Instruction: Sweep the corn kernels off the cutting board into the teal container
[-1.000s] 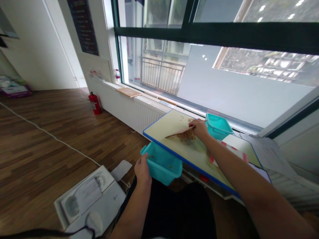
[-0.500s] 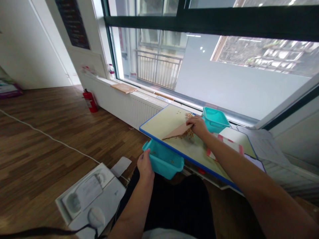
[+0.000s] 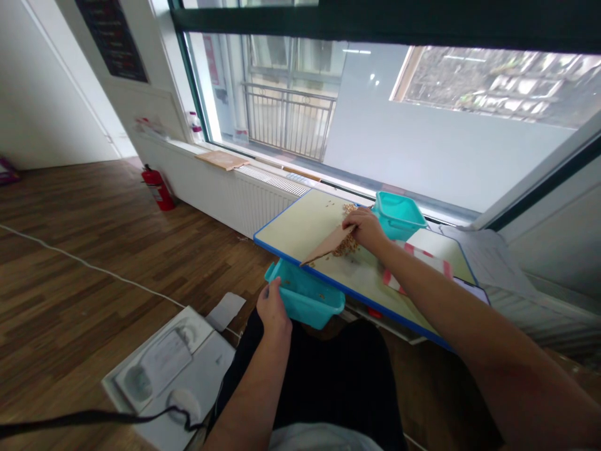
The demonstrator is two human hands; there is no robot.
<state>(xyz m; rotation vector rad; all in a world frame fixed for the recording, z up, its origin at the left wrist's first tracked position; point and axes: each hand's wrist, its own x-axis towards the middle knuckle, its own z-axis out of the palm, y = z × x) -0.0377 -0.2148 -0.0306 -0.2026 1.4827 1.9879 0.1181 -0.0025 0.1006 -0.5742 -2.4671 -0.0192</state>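
Note:
My left hand [image 3: 273, 307] is closed on the rim of a teal plastic basket [image 3: 312, 307], held just below the table's front edge. A few small bits lie on the basket's floor. Above the tabletop my right hand [image 3: 364, 227] grips a flat piece of brown cardboard [image 3: 325, 245], tilted, with one end at the blue table edge. Small tan pieces, like beans or nuts, form a pile [image 3: 346, 245] against the cardboard's right side; more lie behind my right hand. What exactly the pieces are, I cannot tell.
The pale table [image 3: 291, 228] stands against the window. On it are a second teal basket [image 3: 399, 216], a red-and-white cloth or paper [image 3: 434, 262] and a phone-like slab [image 3: 472, 289]. A white carton [image 3: 169, 369] and a cable lie on the floor; a fire extinguisher [image 3: 158, 189] stands by the radiator.
My right hand and the cardboard have shifted slightly toward the table's front edge. The left hand still holds the basket below it. The whole view has moved a little.

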